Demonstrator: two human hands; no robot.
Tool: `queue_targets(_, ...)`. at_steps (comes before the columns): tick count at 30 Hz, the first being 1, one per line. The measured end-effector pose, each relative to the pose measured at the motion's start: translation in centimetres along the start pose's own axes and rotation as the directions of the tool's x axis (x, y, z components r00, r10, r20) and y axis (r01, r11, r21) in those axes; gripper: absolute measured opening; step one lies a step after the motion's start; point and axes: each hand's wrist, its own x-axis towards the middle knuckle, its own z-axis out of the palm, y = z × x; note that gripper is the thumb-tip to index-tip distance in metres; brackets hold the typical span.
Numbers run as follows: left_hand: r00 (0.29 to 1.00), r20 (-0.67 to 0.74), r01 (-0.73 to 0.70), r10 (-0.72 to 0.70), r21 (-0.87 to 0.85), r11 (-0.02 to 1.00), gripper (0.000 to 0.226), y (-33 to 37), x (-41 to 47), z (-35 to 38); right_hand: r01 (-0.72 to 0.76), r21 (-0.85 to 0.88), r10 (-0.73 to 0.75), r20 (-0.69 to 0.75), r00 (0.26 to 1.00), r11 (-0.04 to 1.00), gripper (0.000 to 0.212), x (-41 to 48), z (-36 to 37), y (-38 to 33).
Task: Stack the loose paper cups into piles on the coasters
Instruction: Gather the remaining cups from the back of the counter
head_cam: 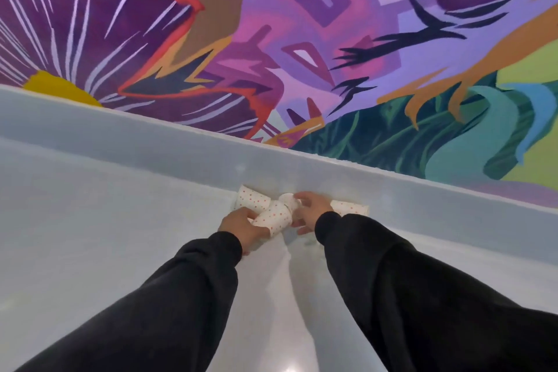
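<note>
Paper cup (273, 217) (dotted) gripped btwn left hand (241, 225) & right hand (312, 208), other cups (250, 201) just behind

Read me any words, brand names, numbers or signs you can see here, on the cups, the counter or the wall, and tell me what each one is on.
None: no text can be read anywhere in this picture.
Paper cups: only small red dots, no words or logo visible.
Mural on the wall: painted shapes only, no lettering.
Counter: plain pale surface, no label.
Black sleeves: no visible print.
</note>
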Motion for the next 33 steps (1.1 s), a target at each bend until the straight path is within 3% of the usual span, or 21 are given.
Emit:
queue_targets(3, 0.995, -0.017, -0.095, 0.095, 0.01, 0.995, 0.054, -0.4, 0.3, -1.3, -0.026, 0.001, 0.026, 0.035, 0.999, 1.0, 0.025, 0.0, -0.2, 0.0)
queue_targets(6, 0.994, 0.047, -0.096, 0.098, -0.037, 0.995, 0.051, -1.0, 0.4, -2.2, 0.058, -0.184, -0.047, 0.061, 0.997, 0.981, 0.043, -0.4, 0.0, 0.4)
queue_targets(10, 0.99, 0.114, -0.075, 0.084, -0.083, 0.994, 0.046, -2.1, 0.7, -2.9, 0.254, -0.415, -0.21, 0.151, 0.966, 0.874, 0.055, -1.6, 1.0, 0.8)
queue_targets(13, 0.987, 0.157, -0.005, 0.034, -0.182, 0.983, 0.042, -2.9, 0.9, -3.0, 0.329, -0.637, -0.249, 0.214, 0.944, 0.698, 0.063, -1.8, 1.7, 1.0)
queue_targets(16, 0.985, 0.17, -0.002, 0.037, -0.202, 0.979, 0.041, -3.8, 0.9, -3.0, 0.333, -0.747, -0.231, 0.242, 0.942, 0.575, 0.07, -1.8, 2.3, 1.5)
queue_targets(20, 0.993, 0.097, -0.05, 0.072, -0.216, 0.975, 0.04, -4.9, 1.1, -3.8, 0.435, -0.826, -0.252, 0.363, 0.897, 0.359, 0.077, -2.6, 2.3, 1.3)
queue_targets(23, 0.992, 0.084, -0.08, 0.096, -0.18, 0.98, 0.039, -5.5, 0.6, -4.6, 0.514, -0.85, -0.351, 0.45, 0.821, 0.114, 0.069, -2.9, 2.4, 1.1)
queue_targets(25, 0.99, 0.086, -0.1, 0.111, -0.126, 0.987, 0.04, -6.0, 0.2, -4.6, 0.537, -0.844, -0.406, 0.489, 0.772, 0.006, 0.064, -2.9, 2.6, 1.3)
queue_targets(30, 0.979, 0.075, -0.188, 0.19, -0.026, 0.982, 0.047, -6.6, -0.8, -3.7, 0.52, -0.854, -0.294, 0.491, 0.82, 0.024, 0.061, -2.5, 3.0, 1.5)
queue_targets(33, 0.967, 0.09, -0.243, 0.236, 0.07, 0.968, 0.048, -6.4, -1.4, -2.8, 0.537, -0.842, -0.294, 0.502, 0.813, 0.049, 0.063, -2.2, 3.5, 1.9)
